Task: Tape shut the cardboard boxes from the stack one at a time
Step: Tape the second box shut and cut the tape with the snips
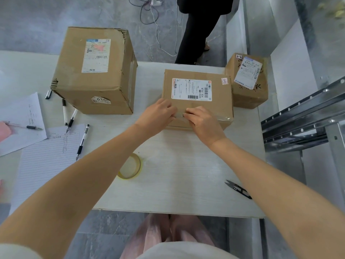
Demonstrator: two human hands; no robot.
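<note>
Head view. Far left: lined papers (43,161), loose pens (82,143). Large box (95,83) stands far left, sticker reading "676". Tape roll (128,177) lies flat on the table (177,193), part hidden by the left forearm. Left hand (156,116) grips the near edge of the middle box (220,107), fingers curled. Label reads "N705 A34". Right hand (203,124) pinches the clear tape (224,118) along that edge. Snips (238,188) near right. Small box (248,98), marked "2-2", far right.
</note>
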